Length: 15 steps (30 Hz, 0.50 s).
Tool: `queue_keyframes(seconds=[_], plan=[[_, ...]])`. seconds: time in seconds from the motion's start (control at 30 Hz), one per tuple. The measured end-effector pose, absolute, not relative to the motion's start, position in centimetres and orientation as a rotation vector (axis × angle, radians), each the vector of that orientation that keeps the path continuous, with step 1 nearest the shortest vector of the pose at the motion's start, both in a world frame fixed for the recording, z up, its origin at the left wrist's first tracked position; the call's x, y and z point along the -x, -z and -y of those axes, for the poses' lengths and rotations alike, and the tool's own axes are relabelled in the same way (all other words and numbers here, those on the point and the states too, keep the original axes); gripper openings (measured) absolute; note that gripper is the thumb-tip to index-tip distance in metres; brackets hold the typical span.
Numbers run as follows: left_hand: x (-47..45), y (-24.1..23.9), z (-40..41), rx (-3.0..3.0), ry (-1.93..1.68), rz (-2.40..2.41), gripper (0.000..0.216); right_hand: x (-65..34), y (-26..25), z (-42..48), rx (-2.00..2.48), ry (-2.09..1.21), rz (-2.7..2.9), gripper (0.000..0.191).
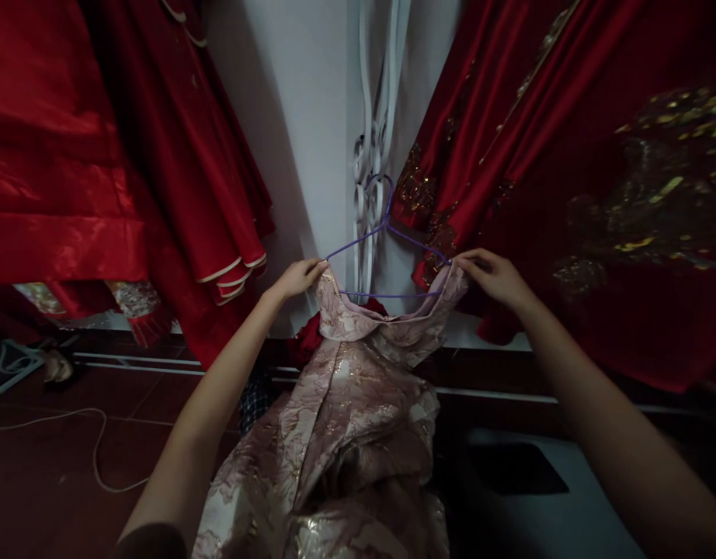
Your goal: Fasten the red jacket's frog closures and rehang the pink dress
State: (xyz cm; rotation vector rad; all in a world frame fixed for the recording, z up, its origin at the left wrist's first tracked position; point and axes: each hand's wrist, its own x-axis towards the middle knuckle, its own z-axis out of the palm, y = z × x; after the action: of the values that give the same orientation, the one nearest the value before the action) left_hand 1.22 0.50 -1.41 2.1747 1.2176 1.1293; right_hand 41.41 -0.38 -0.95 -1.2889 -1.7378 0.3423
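Shiny folds of a pink dress (346, 373) spread across the bottom middle of the frame, nearest the camera, and its shoulders reach up to the centre. A purple hanger (358, 239) stands at the neck, its arms sloping down to the two shoulders and its lower bar crossing the neck gap. The hook overlaps a white metal frame (373, 147) at upper centre; whether it is hooked on there I cannot tell.

The left hand (293, 281), left of centre, has its fingers pinched narrow on one shoulder, right by the hanger's end. The right hand (501, 278), right of centre, pinches the other shoulder the same way, thumb and forefinger close together.

Done well, this calls for a light, level grip: both shoulders drawn out evenly to the hanger's ends, so that neither slips inward and the neck sits centred. The fabric looks stiff and rather heavy, so a sudden tug on one side could tip the hanger. Red clothes (195, 155) at upper left and a red gown (538, 155) at upper right flank the work; snagging on the gown's gold trim seems worth avoiding.
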Motion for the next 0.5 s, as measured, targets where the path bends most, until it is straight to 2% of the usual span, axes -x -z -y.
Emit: queue_keyframes(seconds=[0.17,0.3,0.4,0.5], plan=[[-0.8,1.8,-0.5,-2.081,-1.198,-1.239,0.036,-41.4,1.2,0.0,1.304,-0.362,1.682,0.01],[0.9,3.8,-0.1,-2.051,-1.349,-1.564,0.04,-42.9,2.6,-0.6,1.5,-0.155,1.509,0.017],[2.0,5.4,0.2,-2.139,-1.155,-1.896,0.04,-44.5,4.7,-0.5,1.794,-0.066,1.493,0.022],[2.3,6.6,1.1,-2.189,-0.72,-2.016,0.037,-45.4,7.4,0.5,1.883,-0.151,1.623,0.019]])
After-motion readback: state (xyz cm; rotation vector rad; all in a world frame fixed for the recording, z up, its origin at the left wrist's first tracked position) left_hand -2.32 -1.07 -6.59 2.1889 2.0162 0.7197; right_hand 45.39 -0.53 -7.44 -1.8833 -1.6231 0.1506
